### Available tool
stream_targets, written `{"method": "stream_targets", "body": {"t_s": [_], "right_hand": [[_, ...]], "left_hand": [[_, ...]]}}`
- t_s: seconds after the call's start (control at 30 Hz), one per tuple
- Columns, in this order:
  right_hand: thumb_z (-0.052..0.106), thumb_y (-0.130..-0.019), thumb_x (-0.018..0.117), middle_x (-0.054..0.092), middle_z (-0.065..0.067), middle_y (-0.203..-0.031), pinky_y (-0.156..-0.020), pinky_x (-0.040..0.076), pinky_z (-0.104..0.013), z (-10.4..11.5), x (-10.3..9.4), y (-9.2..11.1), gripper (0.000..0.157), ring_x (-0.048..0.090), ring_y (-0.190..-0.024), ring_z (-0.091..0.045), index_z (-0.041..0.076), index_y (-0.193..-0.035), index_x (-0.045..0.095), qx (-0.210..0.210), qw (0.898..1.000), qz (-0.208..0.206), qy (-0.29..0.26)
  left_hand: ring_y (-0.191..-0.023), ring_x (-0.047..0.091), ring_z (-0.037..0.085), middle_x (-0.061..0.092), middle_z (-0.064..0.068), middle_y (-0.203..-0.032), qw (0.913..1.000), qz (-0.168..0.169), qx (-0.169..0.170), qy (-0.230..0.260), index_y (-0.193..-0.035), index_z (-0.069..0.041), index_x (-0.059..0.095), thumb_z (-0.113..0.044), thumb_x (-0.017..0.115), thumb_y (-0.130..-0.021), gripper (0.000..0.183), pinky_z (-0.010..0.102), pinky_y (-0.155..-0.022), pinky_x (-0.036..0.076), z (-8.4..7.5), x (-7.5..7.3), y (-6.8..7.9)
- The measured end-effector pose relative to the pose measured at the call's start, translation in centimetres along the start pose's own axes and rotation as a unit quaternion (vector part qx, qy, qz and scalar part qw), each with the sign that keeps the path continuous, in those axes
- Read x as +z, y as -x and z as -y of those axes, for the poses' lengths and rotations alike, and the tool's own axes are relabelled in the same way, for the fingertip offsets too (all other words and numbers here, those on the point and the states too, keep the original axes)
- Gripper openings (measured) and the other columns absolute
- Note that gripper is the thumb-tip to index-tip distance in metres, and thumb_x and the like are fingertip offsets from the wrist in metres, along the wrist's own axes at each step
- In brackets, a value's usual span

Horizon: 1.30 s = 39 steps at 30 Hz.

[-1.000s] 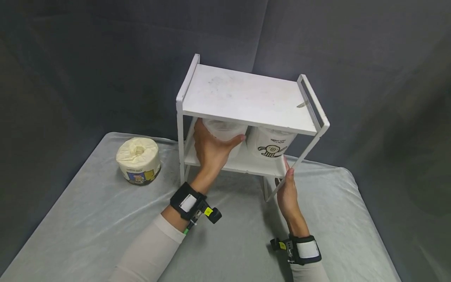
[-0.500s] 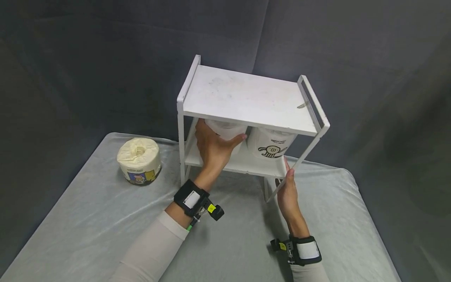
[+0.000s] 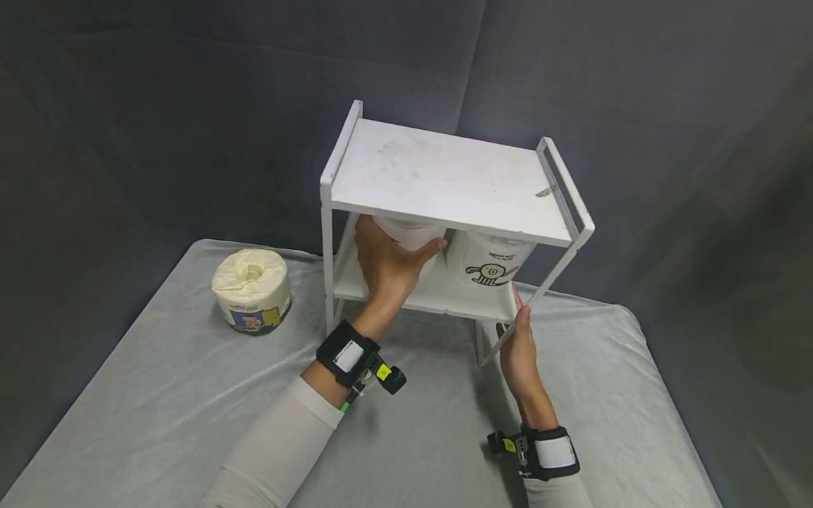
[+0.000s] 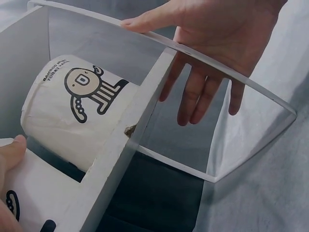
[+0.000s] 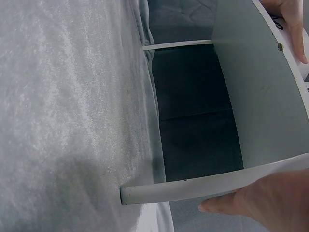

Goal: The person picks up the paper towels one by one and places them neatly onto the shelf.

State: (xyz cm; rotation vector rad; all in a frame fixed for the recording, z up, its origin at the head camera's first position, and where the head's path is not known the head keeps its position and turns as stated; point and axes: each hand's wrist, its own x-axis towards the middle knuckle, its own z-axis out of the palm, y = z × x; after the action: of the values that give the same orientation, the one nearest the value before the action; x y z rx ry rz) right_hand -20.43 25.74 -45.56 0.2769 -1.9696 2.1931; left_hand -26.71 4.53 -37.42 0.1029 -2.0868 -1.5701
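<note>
My left hand (image 3: 387, 271) reaches into the lower level of a white two-tier rack (image 3: 444, 176) and grips a white wrapped toilet roll (image 3: 416, 235), thumb on its right side. A second toilet roll (image 3: 485, 261), printed with a cartoon figure, stands just right of it on the lower shelf. At the rack's right side is my right hand (image 3: 521, 353); in the left wrist view its thumb (image 4: 149, 21) lies along the side frame and its straight fingers extend behind the bar. The left hand's far fingers are hidden under the upper shelf.
Left of the rack, a third toilet roll (image 3: 250, 289) in cream wrapping stands on the grey cloth-covered table (image 3: 159, 395). A dark curtain (image 3: 222, 127) hangs behind the table. The rack's top shelf overhangs the lower level.
My left hand and the toilet roll it grips have shifted slightly right, closer to the second roll. The right hand holds its place at the rack's side.
</note>
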Motion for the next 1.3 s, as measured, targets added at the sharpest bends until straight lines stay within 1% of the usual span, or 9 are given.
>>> {"method": "stream_targets", "body": {"t_s": [0.1,0.33,0.47,0.6,0.7,0.8,1.0,1.1,1.3], "right_hand": [[0.055,-0.102,0.021,0.014,-0.007,-0.165,-0.116,-0.005,-0.056,0.0,0.0,0.0,0.072,0.004,-0.150,-0.019,0.013,-0.160,0.012,0.000,1.000,-0.001,-0.001],[0.055,-0.102,0.020,0.015,-0.008,-0.164,-0.116,-0.005,-0.056,0.1,-0.1,0.1,0.071,0.005,-0.150,-0.020,0.014,-0.159,0.014,0.002,1.000,-0.002,0.008],[0.054,-0.102,0.019,0.016,-0.008,-0.163,-0.117,-0.004,-0.054,0.1,-0.2,0.1,0.069,0.006,-0.150,-0.020,0.015,-0.159,0.016,-0.002,1.000,0.001,0.019],[0.055,-0.102,0.020,0.016,-0.008,-0.164,-0.117,-0.004,-0.055,0.0,-0.2,0.1,0.071,0.005,-0.150,-0.021,0.015,-0.159,0.015,0.000,1.000,-0.001,0.013],[0.056,-0.101,0.021,0.017,-0.007,-0.164,-0.116,-0.005,-0.057,-0.1,-0.2,0.1,0.071,0.005,-0.150,-0.020,0.015,-0.159,0.015,0.004,1.000,-0.001,0.009],[0.056,-0.102,0.022,0.016,-0.006,-0.164,-0.115,-0.005,-0.058,0.0,0.0,0.1,0.070,0.004,-0.150,-0.019,0.016,-0.159,0.016,0.005,1.000,-0.002,0.009],[0.056,-0.101,0.021,0.015,-0.006,-0.164,-0.115,-0.006,-0.059,0.2,0.1,0.0,0.071,0.003,-0.150,-0.020,0.016,-0.159,0.016,0.007,1.000,-0.002,0.009],[0.056,-0.101,0.022,0.017,-0.006,-0.164,-0.115,-0.006,-0.059,0.2,0.2,0.0,0.071,0.004,-0.150,-0.020,0.015,-0.159,0.017,0.006,1.000,-0.005,0.006],[0.056,-0.101,0.021,0.019,-0.007,-0.162,-0.117,-0.004,-0.056,0.2,0.2,0.0,0.072,0.006,-0.150,-0.021,0.015,-0.159,0.017,0.010,1.000,-0.011,0.011]], "left_hand": [[-0.137,0.028,0.021,0.031,0.009,-0.147,0.9997,-0.001,0.011,0.020,-0.153,-0.014,0.014,-0.051,0.086,-0.061,0.123,0.046,-0.112,0.023,0.0,-0.2,0.0],[-0.136,0.033,0.015,0.038,0.006,-0.145,0.9953,-0.021,0.072,0.062,-0.152,-0.017,0.020,-0.045,0.090,-0.056,0.122,0.041,-0.112,0.024,0.1,-0.8,-0.2],[-0.135,0.034,0.013,0.038,0.005,-0.144,0.9929,-0.006,0.088,0.081,-0.151,-0.019,0.021,-0.042,0.091,-0.057,0.119,0.040,-0.112,0.025,0.1,-1.3,-0.7],[-0.136,0.033,0.014,0.036,0.006,-0.144,0.9934,0.028,0.066,0.090,-0.152,-0.020,0.017,-0.037,0.091,-0.060,0.119,0.040,-0.112,0.025,0.1,-1.6,-1.0],[-0.137,0.033,0.020,0.034,0.010,-0.146,0.9924,0.048,0.052,0.101,-0.152,-0.016,0.014,-0.031,0.090,-0.062,0.119,0.044,-0.112,0.025,0.2,-1.6,-1.2],[-0.138,0.031,0.024,0.032,0.013,-0.147,0.9902,0.059,0.048,0.117,-0.153,-0.014,0.013,-0.027,0.090,-0.063,0.119,0.048,-0.112,0.023,0.2,-1.5,-1.3],[-0.137,0.029,0.018,0.031,0.007,-0.148,0.9941,0.057,0.023,0.089,-0.153,-0.020,0.014,-0.039,0.090,-0.061,0.121,0.044,-0.110,0.026,0.3,-1.1,-1.4],[-0.138,0.028,0.017,0.030,0.007,-0.148,0.9958,0.052,0.011,0.075,-0.154,-0.020,0.013,-0.043,0.089,-0.061,0.122,0.043,-0.111,0.026,0.3,-0.9,-1.4],[-0.140,0.026,0.020,0.029,0.010,-0.149,0.9967,0.042,0.016,0.068,-0.154,-0.016,0.011,-0.040,0.088,-0.064,0.121,0.044,-0.112,0.024,-0.2,-0.6,-1.4]]}}
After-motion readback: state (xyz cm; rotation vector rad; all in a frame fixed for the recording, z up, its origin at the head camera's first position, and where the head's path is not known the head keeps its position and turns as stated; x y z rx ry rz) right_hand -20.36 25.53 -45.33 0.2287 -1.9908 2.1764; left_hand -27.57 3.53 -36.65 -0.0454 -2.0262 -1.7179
